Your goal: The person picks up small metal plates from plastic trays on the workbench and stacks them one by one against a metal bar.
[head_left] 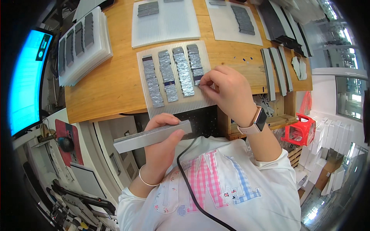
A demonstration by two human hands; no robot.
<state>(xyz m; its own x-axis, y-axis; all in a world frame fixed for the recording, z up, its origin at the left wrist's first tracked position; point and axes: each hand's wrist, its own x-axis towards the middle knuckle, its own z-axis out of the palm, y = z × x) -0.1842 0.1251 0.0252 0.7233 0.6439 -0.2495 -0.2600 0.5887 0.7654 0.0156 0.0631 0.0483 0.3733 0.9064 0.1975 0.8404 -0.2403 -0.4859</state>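
Note:
My left hand (162,144) is closed round a long, flat-sided grey bar (148,139), held tilted above the front edge of the table. My right hand (227,86) pinches thumb and fingers together at the lower end of the rightmost row of silver strips (195,63). Whatever lies between those fingertips is too small to make out. Several such rows, shiny and stacked from thin pieces, lie on a translucent corrugated plastic sheet (154,112). Dark bands cross some of them. The sheet's near edge overhangs the table.
More corrugated sheets with grey rows lie behind, and a stack of them (83,67) stands at the left. Three grey bars (274,73) and a white scrap (299,68) lie at the right. A lit monitor (31,81) stands far left; below right is a red stool (302,130).

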